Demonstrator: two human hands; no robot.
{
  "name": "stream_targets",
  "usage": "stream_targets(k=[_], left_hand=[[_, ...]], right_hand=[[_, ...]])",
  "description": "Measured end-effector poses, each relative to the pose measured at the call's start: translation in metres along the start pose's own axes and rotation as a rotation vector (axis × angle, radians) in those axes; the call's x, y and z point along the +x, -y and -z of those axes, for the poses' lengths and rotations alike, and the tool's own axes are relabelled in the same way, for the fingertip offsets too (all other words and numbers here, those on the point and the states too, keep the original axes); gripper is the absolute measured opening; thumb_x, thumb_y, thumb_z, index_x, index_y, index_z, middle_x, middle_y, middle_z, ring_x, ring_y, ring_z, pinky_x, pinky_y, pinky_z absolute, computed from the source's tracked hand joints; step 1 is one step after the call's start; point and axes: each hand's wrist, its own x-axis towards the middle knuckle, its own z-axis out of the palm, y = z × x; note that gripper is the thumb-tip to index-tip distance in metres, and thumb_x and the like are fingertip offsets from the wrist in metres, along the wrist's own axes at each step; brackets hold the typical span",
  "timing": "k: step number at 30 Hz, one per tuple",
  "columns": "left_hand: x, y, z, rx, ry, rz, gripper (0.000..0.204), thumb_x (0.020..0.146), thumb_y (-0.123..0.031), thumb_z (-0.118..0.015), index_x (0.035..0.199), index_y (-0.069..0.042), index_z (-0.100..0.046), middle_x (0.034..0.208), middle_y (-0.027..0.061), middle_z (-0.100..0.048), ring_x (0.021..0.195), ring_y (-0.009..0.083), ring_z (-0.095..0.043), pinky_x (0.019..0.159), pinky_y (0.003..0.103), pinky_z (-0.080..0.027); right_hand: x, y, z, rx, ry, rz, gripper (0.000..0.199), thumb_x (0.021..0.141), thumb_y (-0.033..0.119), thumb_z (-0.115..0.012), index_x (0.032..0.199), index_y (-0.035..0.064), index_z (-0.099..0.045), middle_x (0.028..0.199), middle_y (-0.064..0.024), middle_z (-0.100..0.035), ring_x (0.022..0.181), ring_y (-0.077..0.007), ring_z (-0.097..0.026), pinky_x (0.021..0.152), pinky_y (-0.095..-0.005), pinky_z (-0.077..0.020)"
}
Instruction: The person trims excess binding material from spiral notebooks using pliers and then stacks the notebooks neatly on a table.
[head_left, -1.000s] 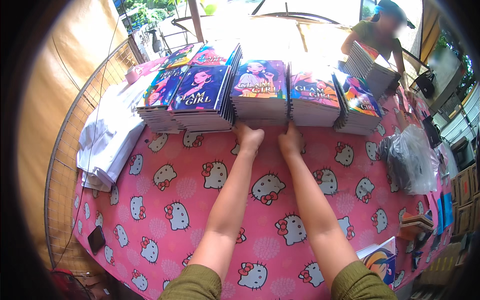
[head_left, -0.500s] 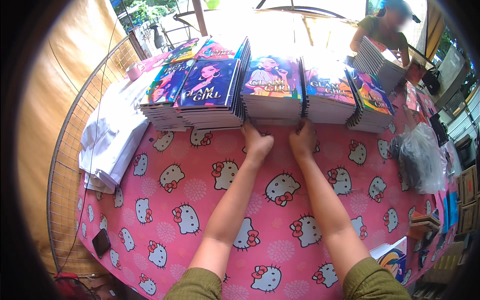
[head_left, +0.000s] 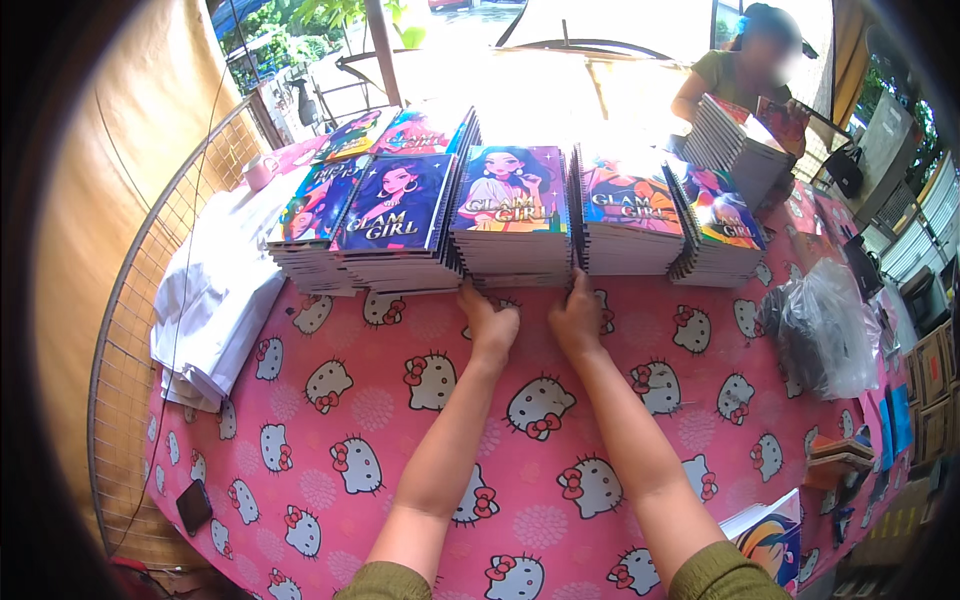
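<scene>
Several stacks of spiral-bound notebooks with colourful illustrated covers stand side by side across the far part of the table. The middle notebook stack has my hands at its two near lower corners. My left hand has curled fingers against its left corner. My right hand is at its right corner, its fingers pointing up along the edge. The fingertips are partly hidden against the stack. A dark blue notebook stack is close on the left, and another notebook stack close on the right.
A pink cartoon-print cloth covers the table. White sheets lie at the left, near a phone. At the right are a clear plastic bag and a loose notebook. Another person sits at the far right.
The whole view has shifted slightly, with the table lower in the picture. My hands remain at the middle stack's corners. The other person now holds up a notebook.
</scene>
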Motion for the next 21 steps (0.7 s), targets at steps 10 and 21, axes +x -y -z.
stream_targets(k=[10,21], left_hand=[[0.005,0.022,-0.006,0.044,-0.046,-0.134,0.082,0.066,0.011,-0.052,0.141,0.003,-0.018,0.133,0.0178,-0.025,0.110,0.0266,-0.042,0.096,0.032,-0.037],[-0.056,-0.024,-0.092,0.029,0.344,-0.039,0.056,0.069,0.000,-0.060,0.123,0.006,-0.048,0.121,0.0197,-0.052,0.105,0.0304,-0.055,0.091,0.036,-0.044]], right_hand=[[-0.008,0.006,0.007,0.106,-0.074,0.008,0.049,0.070,0.003,-0.057,0.118,-0.0043,-0.052,0.093,-0.0245,-0.064,0.084,-0.0418,-0.063,0.078,-0.0464,-0.0496],[0.029,-0.072,0.091,0.042,-0.377,-0.433,0.039,0.073,0.005,-0.051,0.110,-0.0044,-0.060,0.107,-0.0265,-0.062,0.101,-0.0408,-0.059,0.090,-0.0434,-0.0450]])
